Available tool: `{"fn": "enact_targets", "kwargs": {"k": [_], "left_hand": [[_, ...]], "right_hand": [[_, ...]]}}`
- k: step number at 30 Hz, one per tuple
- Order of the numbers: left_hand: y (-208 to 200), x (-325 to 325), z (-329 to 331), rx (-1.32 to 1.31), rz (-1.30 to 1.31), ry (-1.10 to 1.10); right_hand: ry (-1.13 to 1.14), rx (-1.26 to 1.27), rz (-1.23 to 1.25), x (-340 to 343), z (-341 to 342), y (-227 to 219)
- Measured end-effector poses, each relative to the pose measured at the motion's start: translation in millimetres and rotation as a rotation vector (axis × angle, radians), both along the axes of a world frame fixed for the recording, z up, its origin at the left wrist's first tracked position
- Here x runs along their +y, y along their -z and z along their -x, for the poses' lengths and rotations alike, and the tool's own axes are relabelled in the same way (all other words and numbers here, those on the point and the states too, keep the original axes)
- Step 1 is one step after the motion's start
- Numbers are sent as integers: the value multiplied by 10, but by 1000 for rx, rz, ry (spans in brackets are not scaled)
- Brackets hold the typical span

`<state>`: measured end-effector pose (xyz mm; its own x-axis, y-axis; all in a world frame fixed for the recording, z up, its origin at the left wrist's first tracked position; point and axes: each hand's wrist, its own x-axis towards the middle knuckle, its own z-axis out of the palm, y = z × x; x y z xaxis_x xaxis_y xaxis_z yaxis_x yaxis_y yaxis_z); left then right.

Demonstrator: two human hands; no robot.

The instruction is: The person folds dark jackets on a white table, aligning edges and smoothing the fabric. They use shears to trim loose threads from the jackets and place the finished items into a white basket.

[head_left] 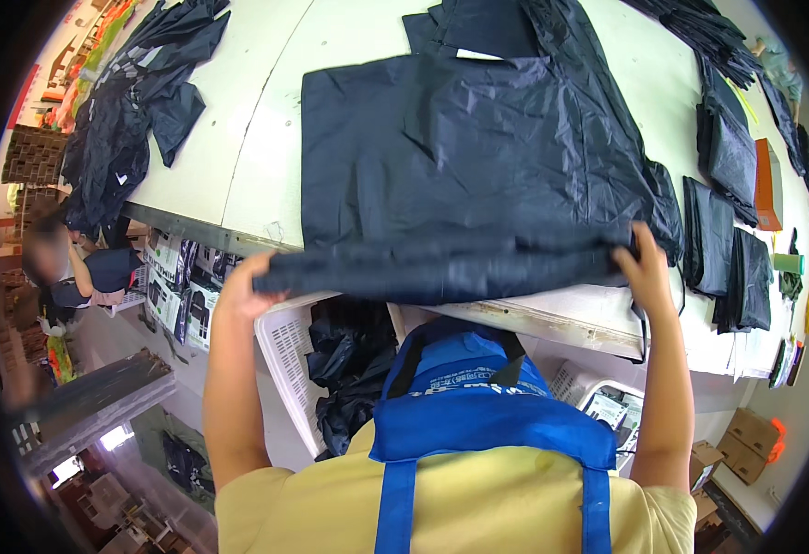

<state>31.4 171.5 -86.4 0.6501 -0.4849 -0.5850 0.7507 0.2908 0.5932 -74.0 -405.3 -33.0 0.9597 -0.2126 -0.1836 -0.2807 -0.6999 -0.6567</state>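
A black, shiny fabric garment point(441, 138) lies spread over the white table, its lower part gathered into a thick fold along the near edge. My left hand point(249, 284) grips the left end of that fold, with the fingers wrapped round it. At the other end, my right hand point(645, 266) pinches the cloth between thumb and fingers. The fold hangs slightly over the table's front edge and is blurred by motion. More black cloth runs up and away at the far right side of the garment.
The white table point(266, 138) carries a heap of black garments point(137, 120) at left and folded black bundles point(707, 235) at right, near an orange box point(768, 185). Below the edge stands a white basket point(284, 355) of black cloth. A person point(81, 268) sits at far left.
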Motion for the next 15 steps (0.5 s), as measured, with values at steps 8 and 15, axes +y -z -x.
{"fn": "enact_targets", "kwargs": {"k": [8, 15], "left_hand": [[338, -1008, -794, -5, -625, -298], [274, -2004, -172, -1446, -1360, 263]], "right_hand": [[43, 0, 525, -76, -860, 962], [663, -214, 755, -763, 1053, 1359]]}}
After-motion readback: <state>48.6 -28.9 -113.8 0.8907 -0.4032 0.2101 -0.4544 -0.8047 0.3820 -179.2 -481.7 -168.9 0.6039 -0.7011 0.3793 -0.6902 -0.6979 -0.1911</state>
